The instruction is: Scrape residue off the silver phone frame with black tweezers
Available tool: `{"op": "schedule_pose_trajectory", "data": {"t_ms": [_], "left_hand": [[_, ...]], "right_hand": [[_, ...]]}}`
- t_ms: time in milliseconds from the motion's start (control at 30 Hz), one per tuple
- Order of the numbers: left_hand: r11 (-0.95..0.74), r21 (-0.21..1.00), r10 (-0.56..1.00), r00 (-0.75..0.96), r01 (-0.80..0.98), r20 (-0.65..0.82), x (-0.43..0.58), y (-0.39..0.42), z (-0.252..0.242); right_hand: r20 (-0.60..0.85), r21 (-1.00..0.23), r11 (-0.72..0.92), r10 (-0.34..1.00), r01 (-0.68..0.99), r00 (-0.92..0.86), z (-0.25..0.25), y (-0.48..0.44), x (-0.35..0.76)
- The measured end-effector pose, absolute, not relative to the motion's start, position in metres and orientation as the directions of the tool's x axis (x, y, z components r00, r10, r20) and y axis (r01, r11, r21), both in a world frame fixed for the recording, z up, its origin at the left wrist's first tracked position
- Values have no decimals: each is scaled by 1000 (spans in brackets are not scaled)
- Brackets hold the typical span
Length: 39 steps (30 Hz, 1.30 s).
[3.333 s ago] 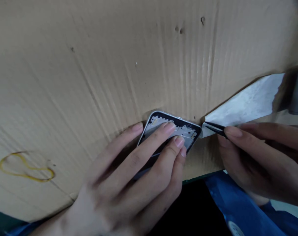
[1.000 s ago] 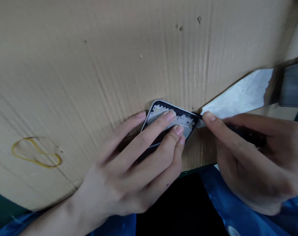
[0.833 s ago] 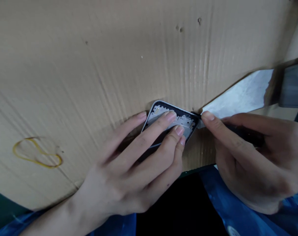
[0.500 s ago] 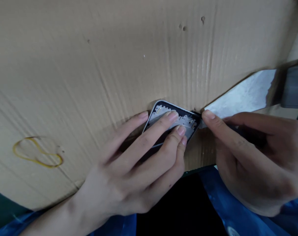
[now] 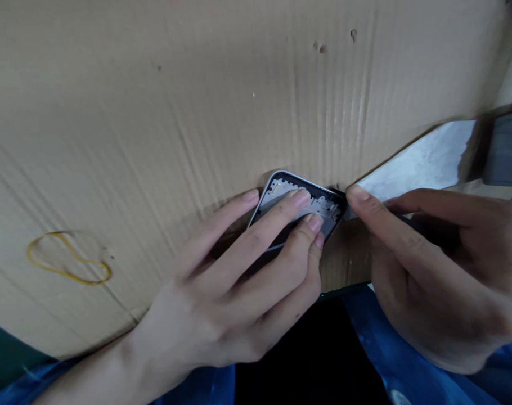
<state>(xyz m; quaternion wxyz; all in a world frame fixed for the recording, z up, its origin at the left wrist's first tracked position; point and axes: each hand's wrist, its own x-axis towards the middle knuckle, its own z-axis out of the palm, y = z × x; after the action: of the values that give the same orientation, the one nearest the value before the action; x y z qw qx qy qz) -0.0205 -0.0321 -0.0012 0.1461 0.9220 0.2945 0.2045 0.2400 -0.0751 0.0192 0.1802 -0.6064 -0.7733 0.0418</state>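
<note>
A phone frame with a pale metal inner plate, dark edging and a silvery rim rests on the cardboard, tilted in my view. My left hand is closed on it, with fingertips pressing on the plate and along its rim. At the frame's right corner is my right hand, its thumb tip touching or almost touching that corner. A dark-handled tool lies within my right fingers. Its working end is mostly hidden behind the thumb, so its exact kind does not show.
Brown cardboard covers the work surface. A torn whitish strip extends behind my right hand. A yellow rubber band lies at left. A grey object stands at the right edge.
The cardboard, rubber band and my left hand with the phone frame appear slightly further right in view. My right hand stays almost where it was, at the same corner.
</note>
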Motion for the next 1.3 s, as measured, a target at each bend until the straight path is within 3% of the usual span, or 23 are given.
{"op": "schedule_pose_trajectory", "data": {"t_ms": [100,267,400,900,1300], "left_hand": [[-794,375,593,747,479,301,-20,-31,-1],[-785,395,602,740,478,301,-20,-31,-1],[-774,417,610,737,476,291,-19,-33,-1],[-793,389,586,762,469,277,-21,-33,0],[-788,398,589,763,469,267,-21,-33,2]], "right_hand": [[198,-276,240,962,931,-189,24,-74,237],[322,-229,354,907,907,-272,17,-70,241],[240,-245,260,950,934,-202,16,-72,238],[277,-236,404,900,884,-338,22,-59,235],[175,-216,357,930,909,-324,32,-56,230]]}}
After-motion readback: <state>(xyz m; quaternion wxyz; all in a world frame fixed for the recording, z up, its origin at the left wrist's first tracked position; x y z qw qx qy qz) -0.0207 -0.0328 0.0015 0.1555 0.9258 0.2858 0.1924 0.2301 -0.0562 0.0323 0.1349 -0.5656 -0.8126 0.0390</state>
